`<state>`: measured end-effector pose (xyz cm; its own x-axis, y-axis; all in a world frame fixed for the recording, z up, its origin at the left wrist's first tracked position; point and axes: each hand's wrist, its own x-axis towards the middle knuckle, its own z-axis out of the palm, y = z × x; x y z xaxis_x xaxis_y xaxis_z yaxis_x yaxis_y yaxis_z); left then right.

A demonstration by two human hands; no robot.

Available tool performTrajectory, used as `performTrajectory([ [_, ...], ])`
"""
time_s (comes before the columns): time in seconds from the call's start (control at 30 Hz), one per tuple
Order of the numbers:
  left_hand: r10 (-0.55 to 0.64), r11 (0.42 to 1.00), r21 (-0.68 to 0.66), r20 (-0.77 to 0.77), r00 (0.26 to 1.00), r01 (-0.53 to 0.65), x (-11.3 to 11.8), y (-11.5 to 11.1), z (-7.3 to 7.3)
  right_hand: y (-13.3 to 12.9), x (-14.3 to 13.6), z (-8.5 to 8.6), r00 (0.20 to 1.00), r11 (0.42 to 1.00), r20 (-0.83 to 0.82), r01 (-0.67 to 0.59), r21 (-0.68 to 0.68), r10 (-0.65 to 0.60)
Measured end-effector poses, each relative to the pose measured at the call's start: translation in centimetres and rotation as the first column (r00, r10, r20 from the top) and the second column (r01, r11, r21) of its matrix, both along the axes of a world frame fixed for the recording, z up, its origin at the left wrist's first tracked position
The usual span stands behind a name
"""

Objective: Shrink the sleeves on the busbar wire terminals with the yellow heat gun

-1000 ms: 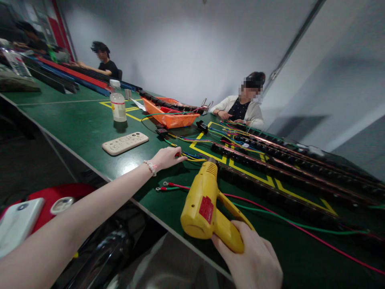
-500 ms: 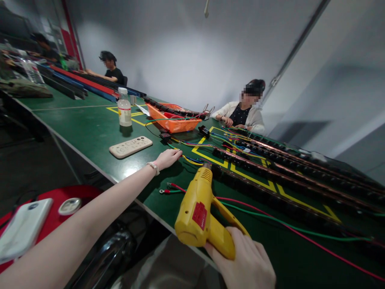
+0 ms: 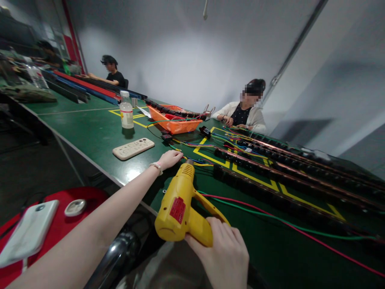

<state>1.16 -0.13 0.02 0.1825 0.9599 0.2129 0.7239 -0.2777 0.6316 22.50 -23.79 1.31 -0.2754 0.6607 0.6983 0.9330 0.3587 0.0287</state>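
Observation:
My right hand [image 3: 224, 249] is wrapped round the handle of a yellow heat gun [image 3: 177, 204] with a red label. Its metal nozzle [image 3: 189, 161] points away from me, close to a bundle of coloured wires [image 3: 201, 163]. Over those wires my left hand [image 3: 171, 158] is closed, its fingertips pinching them just left of the nozzle. The bundle runs right to a long black strip [image 3: 240, 180] and, beyond my left hand, to a black connector [image 3: 167, 138]. A red cable [image 3: 255, 207] and a green cable [image 3: 258, 217] lie behind the gun, their ends partly hidden by it.
A beige phone [image 3: 134, 149] and a drink bottle [image 3: 126, 110] stand left on the green table. An orange basket [image 3: 177, 126] holds strips. More long strips [image 3: 300, 172] spread right. A red stool [image 3: 90, 196] carries a white device [image 3: 28, 233]. A person [image 3: 240, 112] sits opposite.
The heat gun in my right hand has moved left, its nozzle now nearer my left hand. My left hand keeps its hold on the wires. The view has shifted slightly.

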Motion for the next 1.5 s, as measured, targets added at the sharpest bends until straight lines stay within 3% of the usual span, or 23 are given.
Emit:
performTrajectory([
  [0.27, -0.027, 0.999, 0.036, 0.083, 0.996, 0.024, -0.2, 0.3, -0.5, 1.5, -1.0, -0.7, 0.998, 0.998, -0.030, 0.055, -0.031, -0.056],
  [0.57, -0.103, 0.991, 0.095, 0.124, 0.987, 0.092, -0.5, 0.3, -0.4, 1.8, -1.4, -0.3, 0.995, 0.997, -0.063, 0.072, -0.041, -0.075],
  [0.9, -0.153, 0.988, 0.018, 0.256, 0.954, 0.154, -0.8, 0.6, -0.7, 1.1, 0.8, -0.2, 0.994, 0.993, -0.055, 0.095, -0.067, -0.099],
  [1.2, -0.150, 0.987, -0.010, 0.239, 0.959, 0.157, -0.8, 0.2, -0.3, 0.1, 3.2, 0.5, 0.980, 0.982, 0.050, 0.191, -0.007, -0.191],
  [1.5, -0.139, 0.989, -0.019, 0.238, 0.961, 0.148, -0.9, 1.1, -1.1, -0.9, 4.8, 0.5, 0.952, 0.959, 0.111, 0.282, 0.038, -0.284],
])
